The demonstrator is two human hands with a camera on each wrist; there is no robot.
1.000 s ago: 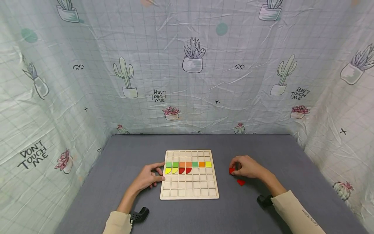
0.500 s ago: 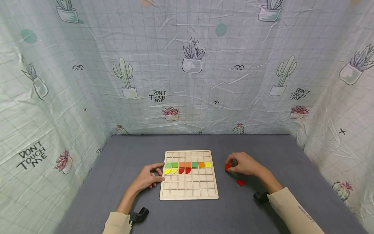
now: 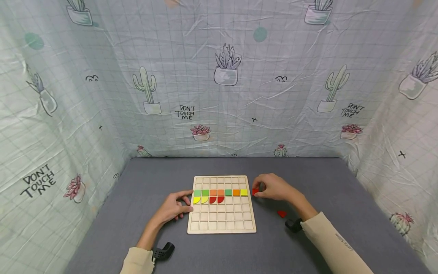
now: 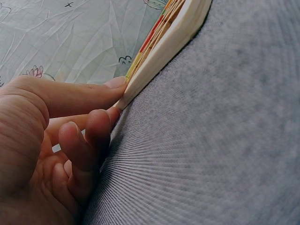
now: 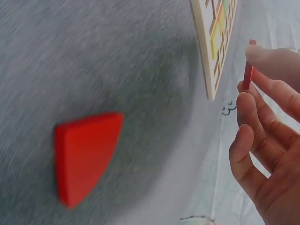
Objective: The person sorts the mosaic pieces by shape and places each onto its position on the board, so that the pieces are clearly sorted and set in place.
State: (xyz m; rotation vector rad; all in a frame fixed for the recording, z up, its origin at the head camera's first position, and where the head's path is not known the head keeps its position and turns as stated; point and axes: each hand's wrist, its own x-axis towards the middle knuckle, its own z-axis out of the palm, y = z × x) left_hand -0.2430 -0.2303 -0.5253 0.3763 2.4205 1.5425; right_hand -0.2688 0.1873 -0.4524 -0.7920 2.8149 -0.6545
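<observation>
A square wooden grid board lies on the table. One of its rows holds several square tiles in green, orange and yellow, ending in a yellow tile. Below them sit two yellow quarter-circle tiles and two red quarter-circle tiles. My left hand touches the board's left edge with thumb and index finger spread apart; its other fingers curl loosely. Just beyond the board's right edge, my right hand pinches a red tile, seen edge-on in the right wrist view, raised off the table.
Another red quarter-circle tile lies on the grey tabletop, below and right of my right hand. Patterned cloth hangs behind the table and at both sides. Each wrist carries a black camera mount.
My right hand has moved left towards the board, carrying the pinched red tile with it. The left hand, the board and the loose red tile have stayed where they were.
</observation>
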